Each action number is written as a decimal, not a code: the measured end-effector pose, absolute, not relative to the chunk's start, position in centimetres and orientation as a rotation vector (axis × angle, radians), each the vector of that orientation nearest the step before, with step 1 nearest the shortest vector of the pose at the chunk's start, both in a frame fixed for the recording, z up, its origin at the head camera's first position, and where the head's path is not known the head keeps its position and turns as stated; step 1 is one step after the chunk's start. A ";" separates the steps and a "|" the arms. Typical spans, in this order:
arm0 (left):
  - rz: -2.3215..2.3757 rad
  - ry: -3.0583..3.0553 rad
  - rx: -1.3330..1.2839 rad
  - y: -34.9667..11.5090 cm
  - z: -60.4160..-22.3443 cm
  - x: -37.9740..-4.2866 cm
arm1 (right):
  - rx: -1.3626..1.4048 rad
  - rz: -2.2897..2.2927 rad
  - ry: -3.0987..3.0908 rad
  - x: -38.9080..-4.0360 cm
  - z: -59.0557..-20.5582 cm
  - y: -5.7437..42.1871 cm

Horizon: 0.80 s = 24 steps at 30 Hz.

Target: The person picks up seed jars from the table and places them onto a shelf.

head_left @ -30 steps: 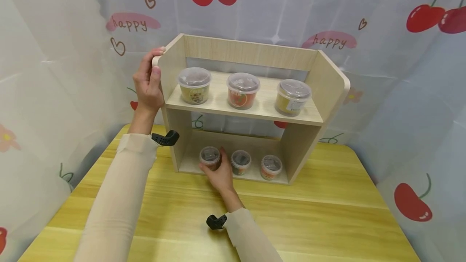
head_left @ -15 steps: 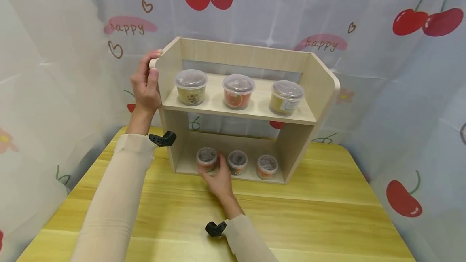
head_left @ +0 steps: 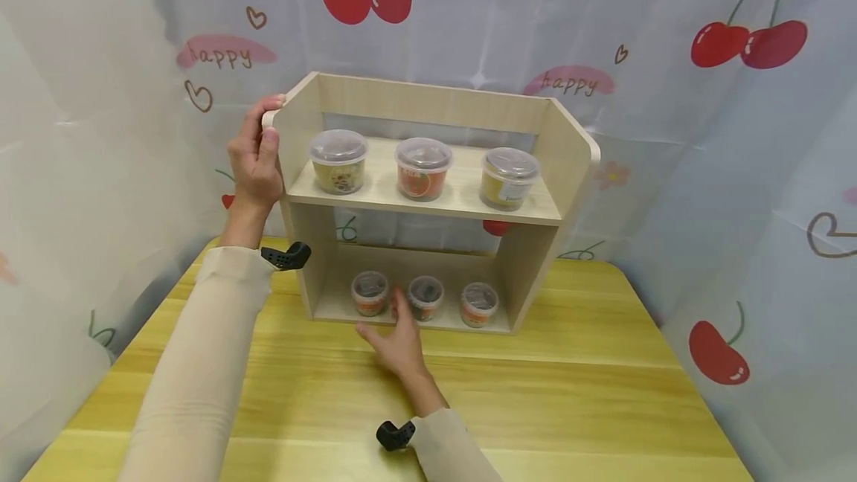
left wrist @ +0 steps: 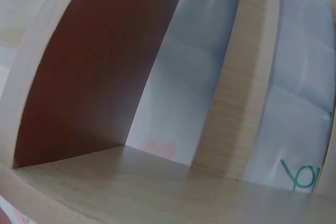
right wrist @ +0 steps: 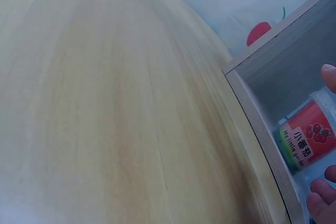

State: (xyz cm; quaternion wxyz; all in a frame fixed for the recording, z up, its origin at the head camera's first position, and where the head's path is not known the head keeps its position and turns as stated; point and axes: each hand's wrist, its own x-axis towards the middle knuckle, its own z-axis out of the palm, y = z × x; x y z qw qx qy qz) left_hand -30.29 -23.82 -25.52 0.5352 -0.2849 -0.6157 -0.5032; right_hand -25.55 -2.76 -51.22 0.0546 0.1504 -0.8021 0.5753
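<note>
A light wooden two-tier shelf (head_left: 431, 213) stands on the table. My left hand (head_left: 257, 166) grips the upper front edge of its left side panel. In the lower tier sit three small lidded cups: a left cup (head_left: 370, 293), a middle cup (head_left: 425, 297) and a right cup (head_left: 478, 305). Just in front of the left cup is my right hand (head_left: 399, 342), thumb and fingers spread, holding nothing. The right wrist view shows a cup with a red tomato label (right wrist: 308, 136) between the separated fingertips. The left wrist view shows only shelf boards (left wrist: 157, 192) and backdrop.
On the upper tier stand three larger lidded tubs: a yellow-green tub (head_left: 338, 164), a red tub (head_left: 424, 171) and a yellow tub (head_left: 509, 178). Cherry-printed curtains (head_left: 730, 192) enclose the yellow wooden table (head_left: 549, 407) at the back and sides.
My right hand has let go of the left cup and drawn back slightly toward the front. The left hand keeps its grip on the shelf. The head view has shifted a little.
</note>
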 end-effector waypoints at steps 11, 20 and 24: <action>-1.118 -1.621 -0.624 -25.2 -25.3 -30.5 | 0.631 1.651 -2.523 -25.3 -51.0 -1.4; -1.007 -1.789 -0.526 -29.0 -26.8 -32.2 | 0.716 1.541 -2.557 -24.5 -50.1 -0.1; -0.913 -1.801 -0.511 -29.5 -26.7 -31.1 | 0.744 1.457 -2.575 -24.4 -49.0 1.1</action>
